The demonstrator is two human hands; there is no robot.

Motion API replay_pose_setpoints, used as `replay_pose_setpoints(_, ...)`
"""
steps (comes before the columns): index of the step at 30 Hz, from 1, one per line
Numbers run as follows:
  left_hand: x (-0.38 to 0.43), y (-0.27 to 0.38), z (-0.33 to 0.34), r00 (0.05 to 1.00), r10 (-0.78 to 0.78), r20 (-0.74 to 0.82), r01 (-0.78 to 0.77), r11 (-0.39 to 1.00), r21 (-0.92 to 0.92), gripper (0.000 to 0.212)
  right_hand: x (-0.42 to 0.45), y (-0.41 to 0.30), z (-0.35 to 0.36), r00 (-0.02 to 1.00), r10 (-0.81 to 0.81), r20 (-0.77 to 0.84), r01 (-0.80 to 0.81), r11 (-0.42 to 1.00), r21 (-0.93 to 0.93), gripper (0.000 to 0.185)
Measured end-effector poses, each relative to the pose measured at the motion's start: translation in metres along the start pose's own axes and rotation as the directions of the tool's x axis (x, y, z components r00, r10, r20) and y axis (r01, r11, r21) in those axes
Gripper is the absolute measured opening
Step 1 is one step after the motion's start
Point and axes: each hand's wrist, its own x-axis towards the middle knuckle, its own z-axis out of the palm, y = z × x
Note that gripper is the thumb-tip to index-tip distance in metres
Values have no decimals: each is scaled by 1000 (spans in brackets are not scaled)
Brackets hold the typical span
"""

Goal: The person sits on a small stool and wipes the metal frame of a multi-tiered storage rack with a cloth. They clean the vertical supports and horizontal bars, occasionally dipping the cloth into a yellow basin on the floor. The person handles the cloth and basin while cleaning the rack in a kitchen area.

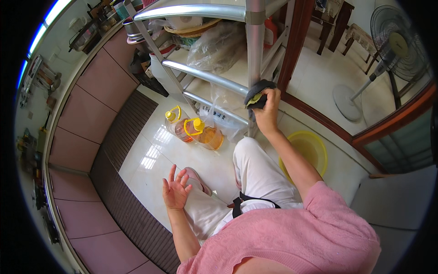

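Observation:
My right hand (268, 108) is closed on a dark grey cloth (259, 91) with a yellow-green side. The cloth lies against the upright metal post (255, 51) of a shelf rack, just above its lower rails. My left hand (176, 191) is held palm up over my left thigh, fingers spread, with nothing in it. Ahead of my knees, two clear plastic oil bottles with yellow caps and handles stand on the tiles: one nearer (208, 137), one just behind it (178, 126). A yellow plastic basin (320, 147) stands on the floor right of my right leg, partly hidden by my forearm.
The rack's shelves hold a clear plastic bag (219, 48) and a wicker tray (195, 30). A white plastic container (164, 73) stands at its left. Pink cabinets (92, 89) and a dark ribbed mat (126, 120) line the left. A standing fan (379, 68) is beyond the wooden door frame (318, 118).

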Motion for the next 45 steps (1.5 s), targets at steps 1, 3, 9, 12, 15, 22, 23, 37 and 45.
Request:
replay_pose_setpoints(1,0,0,0,1000,-7,-7,7,1000,9,68,10,-10,-5,1000,-18,10,17,1000,10,47)
replay_pose_setpoints(3,0,-1,0,1000,-25,-12,25,1000,17,67,40,-34,-17,998,-65,-14,66,996,55,45)
replay_pose_setpoints(9,-1,-2,0,1000,-3,-7,3,1000,17,66,145,-123,-28,857,-469,-214,471,881,-44,54)
replay_pose_setpoints(12,1,-7,3,1000,-2,-29,3,999,41,65,119,-97,-24,911,-404,-85,385,905,-182,54)
replay_pose_setpoints(15,6,-8,6,993,-4,-119,24,986,165,62,56,-45,-18,972,-233,-15,231,969,-84,59)
replay_pose_setpoints(22,116,-25,95,987,29,-159,111,593,797,57,38,-8,-24,989,90,117,-120,953,279,44)
replay_pose_setpoints(23,144,-31,125,998,28,-65,40,541,840,59,51,-6,-24,986,126,109,-157,922,355,43)
replay_pose_setpoints(37,318,-148,284,749,374,547,-648,242,722,32,190,121,-2,958,244,-147,-252,967,-39,48)
replay_pose_setpoints(45,326,-159,275,624,538,566,-705,76,705,41,129,96,1,975,214,-65,-213,977,29,52)
